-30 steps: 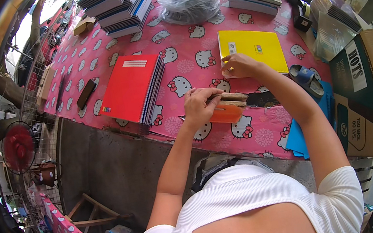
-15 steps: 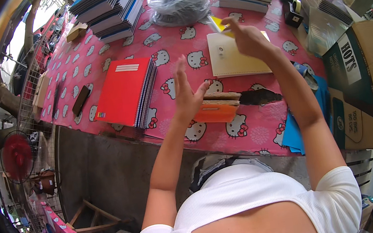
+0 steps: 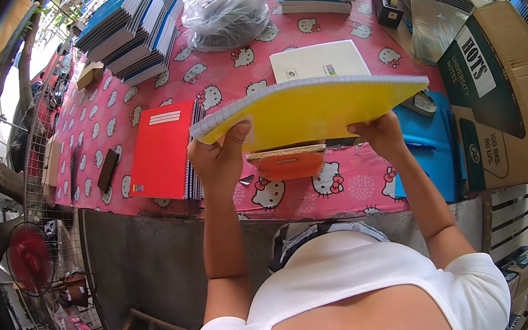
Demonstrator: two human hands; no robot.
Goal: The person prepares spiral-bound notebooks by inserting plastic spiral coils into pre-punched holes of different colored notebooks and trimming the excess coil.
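Fingers (image 3: pixel 238 136) of two hands (image 3: pixel 215 166) (image 3: pixel 384 136) hold one yellow notebook (image 3: pixel 310 111) aloft

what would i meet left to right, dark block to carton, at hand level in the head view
Dark block, red notebook, left hand, orange block, right hand, blue covers, carton. The yellow notebook, held in both hands, spans too much to place.

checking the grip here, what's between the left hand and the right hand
In the head view, a yellow-covered notebook spans from the left hand to the right hand, held by both. Below it in the picture, an orange block sits on the table.
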